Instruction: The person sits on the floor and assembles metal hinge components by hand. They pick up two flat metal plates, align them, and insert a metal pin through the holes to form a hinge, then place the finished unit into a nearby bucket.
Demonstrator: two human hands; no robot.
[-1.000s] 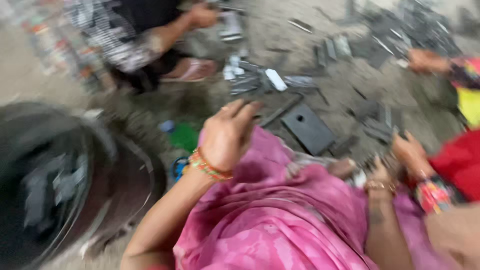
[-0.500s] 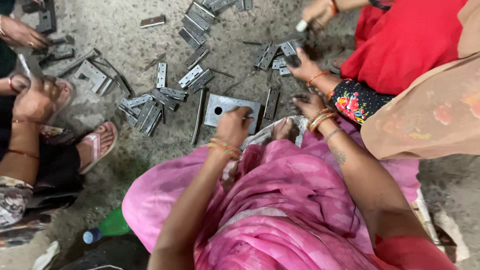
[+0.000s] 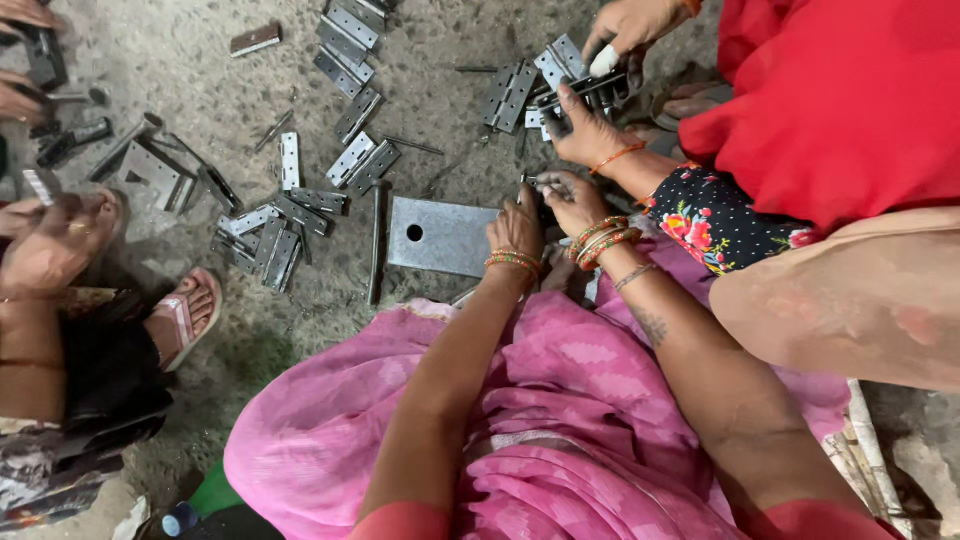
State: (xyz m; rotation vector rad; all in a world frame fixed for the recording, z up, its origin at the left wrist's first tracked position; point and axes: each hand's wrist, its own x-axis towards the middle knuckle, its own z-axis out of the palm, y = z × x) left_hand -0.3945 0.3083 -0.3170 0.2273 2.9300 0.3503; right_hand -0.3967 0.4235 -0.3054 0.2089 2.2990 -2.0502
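Hinges of grey metal lie scattered over the concrete floor (image 3: 200, 60), and the work on them looks to be in mid-course — by my judgement only one piece is in hand while many loose ones wait. The left hand (image 3: 515, 232) and the right hand (image 3: 575, 200) meet just above the knees, over the right edge of a flat steel plate (image 3: 440, 236) with a round hole near its left end. Between them sits a small hinge piece (image 3: 545, 184), pinched by the right hand's fingertips; the left hand is curled close against it, but whether it truly grips the piece I cannot tell. The piece is thin, dull grey and mostly hidden by the fingers. A loose cluster of hinges (image 3: 275, 235) lies left of the plate, with a long metal rod (image 3: 375, 245) between them — more hinges lie further up the floor. Another person's hands (image 3: 590, 125) work on a separate hinge pile (image 3: 530, 85) just above, apart from the wearer's own. Pink cloth (image 3: 560, 400) covers the lap below.
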